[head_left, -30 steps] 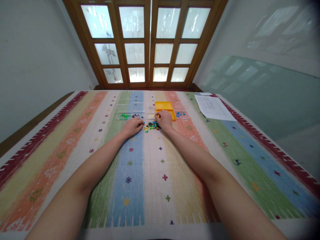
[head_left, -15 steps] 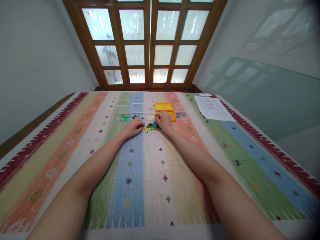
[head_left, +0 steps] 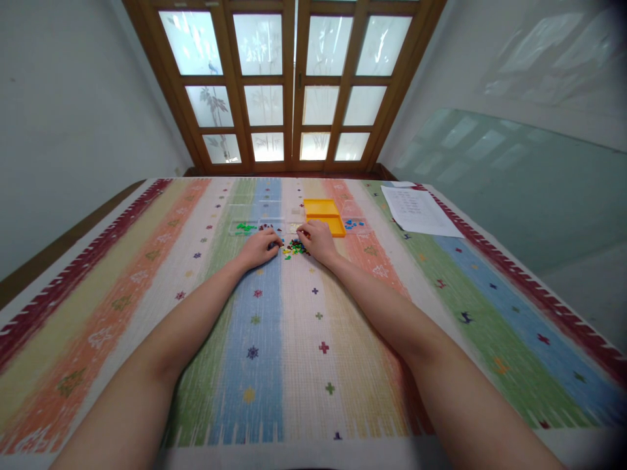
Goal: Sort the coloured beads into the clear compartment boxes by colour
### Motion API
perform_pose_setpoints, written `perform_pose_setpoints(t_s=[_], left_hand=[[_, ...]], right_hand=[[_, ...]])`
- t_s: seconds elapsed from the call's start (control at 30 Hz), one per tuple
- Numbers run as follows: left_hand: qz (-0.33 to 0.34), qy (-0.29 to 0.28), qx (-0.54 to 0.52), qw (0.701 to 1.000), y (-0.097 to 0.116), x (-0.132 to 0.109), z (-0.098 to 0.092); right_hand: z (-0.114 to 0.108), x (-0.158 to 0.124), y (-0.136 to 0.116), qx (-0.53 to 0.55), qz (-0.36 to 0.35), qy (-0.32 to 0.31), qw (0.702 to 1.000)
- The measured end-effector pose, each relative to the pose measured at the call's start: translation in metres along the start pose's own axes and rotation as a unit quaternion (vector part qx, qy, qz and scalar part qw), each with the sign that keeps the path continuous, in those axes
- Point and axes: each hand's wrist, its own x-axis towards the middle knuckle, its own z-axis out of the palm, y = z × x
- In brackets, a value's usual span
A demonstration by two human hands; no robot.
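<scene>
A small heap of tiny coloured pieces (head_left: 295, 248), mostly green, yellow and dark red, lies on the striped tablecloth between my hands. My left hand (head_left: 259, 248) rests at the heap's left side, fingers curled toward the thumb; whatever is between the fingertips is too small to make out. From the right, my right hand (head_left: 318, 241) reaches over the heap's edge, its fingers bent together and partly hiding some pieces. Just behind stand clear boxes holding green pieces (head_left: 245, 227), dark red pieces (head_left: 269, 228) and pale pieces (head_left: 294, 228). An orange box (head_left: 321, 207) stands open behind my right hand.
Blue pieces (head_left: 354, 224) lie in another clear box right of the orange one. Printed paper sheets (head_left: 418, 210) are at the table's far right. Beyond the far edge of the tablecloth (head_left: 304, 365) are wooden doors (head_left: 294, 81) with frosted panes.
My right hand has shifted slightly left, its fingertips now farther over the heap and near the pale pieces' box. My left hand has barely moved.
</scene>
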Motion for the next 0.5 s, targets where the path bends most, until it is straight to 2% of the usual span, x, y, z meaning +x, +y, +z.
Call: perform_pose_setpoints(t_s=[0.5], left_hand=[[0.001,0.000,0.004,1.000,0.0014,0.0022,-0.0011]], right_hand=[[0.0015,-0.0049,-0.0059,0.018,-0.022,-0.043,0.999]])
